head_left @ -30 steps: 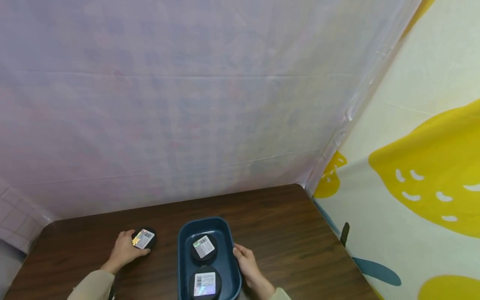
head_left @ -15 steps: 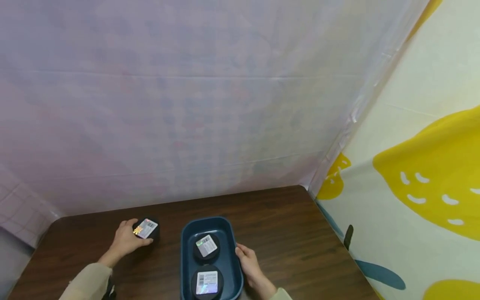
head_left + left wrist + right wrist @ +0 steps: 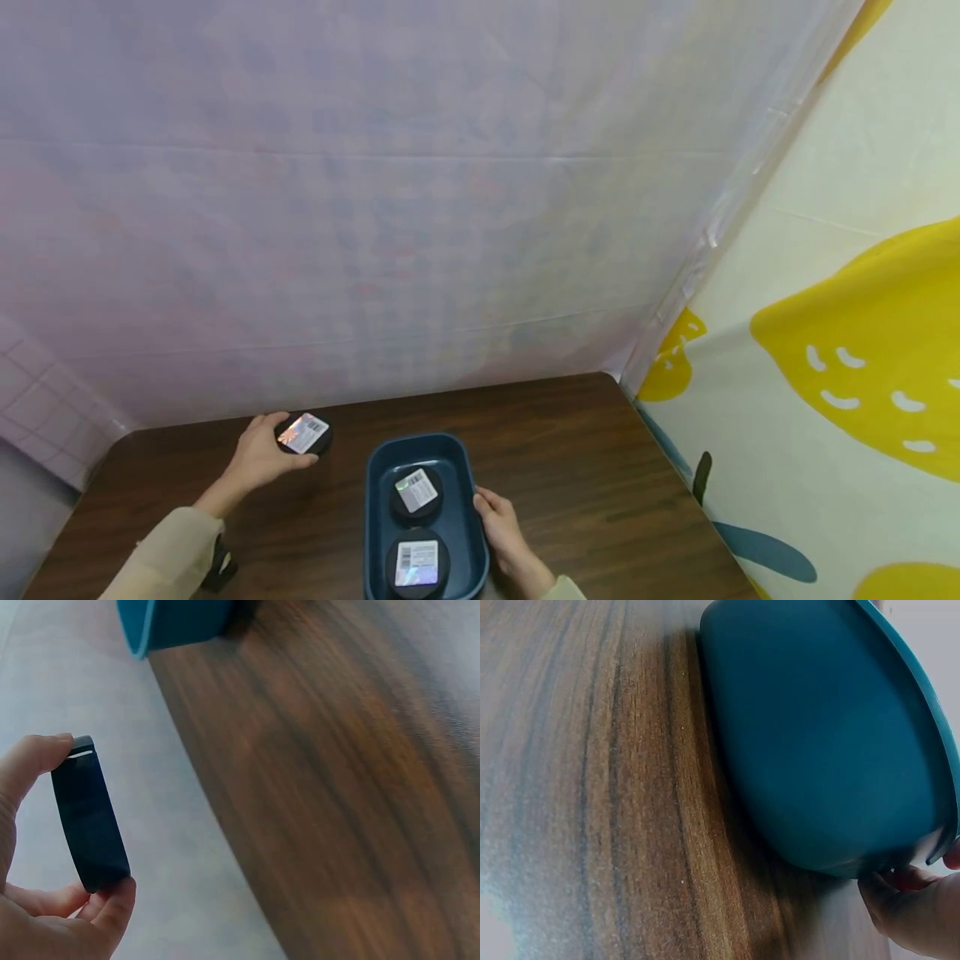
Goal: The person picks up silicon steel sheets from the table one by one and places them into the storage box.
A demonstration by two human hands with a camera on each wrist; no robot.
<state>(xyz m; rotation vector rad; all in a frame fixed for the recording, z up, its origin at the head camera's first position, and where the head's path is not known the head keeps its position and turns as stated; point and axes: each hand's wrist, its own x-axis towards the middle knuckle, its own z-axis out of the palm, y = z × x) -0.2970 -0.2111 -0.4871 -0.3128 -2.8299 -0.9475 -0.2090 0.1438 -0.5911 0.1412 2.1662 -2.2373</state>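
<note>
My left hand (image 3: 258, 454) pinches a flat round black container (image 3: 303, 433) between thumb and fingers, over the table's far left part. A white label with a barcode and a shiny hologram patch faces up. In the left wrist view the black container (image 3: 88, 817) appears edge-on, held at both ends and raised off the tabletop. My right hand (image 3: 504, 529) grips the right rim of a dark blue rectangular tray (image 3: 461, 521), thumb on top. Inside it lie two similar labelled black containers, a far one (image 3: 417, 493) and a near one (image 3: 417, 567).
The dark brown wood-grain table (image 3: 585, 467) has a far edge close to a pale curtain (image 3: 390, 250). To the right hangs a white cloth (image 3: 787, 417) with yellow lemon prints. A black band (image 3: 219, 567) shows at my left wrist.
My left hand has lifted the black container and carried it toward the far edge and slightly right. My right hand keeps its grip on the tray. The head view has shifted a little.
</note>
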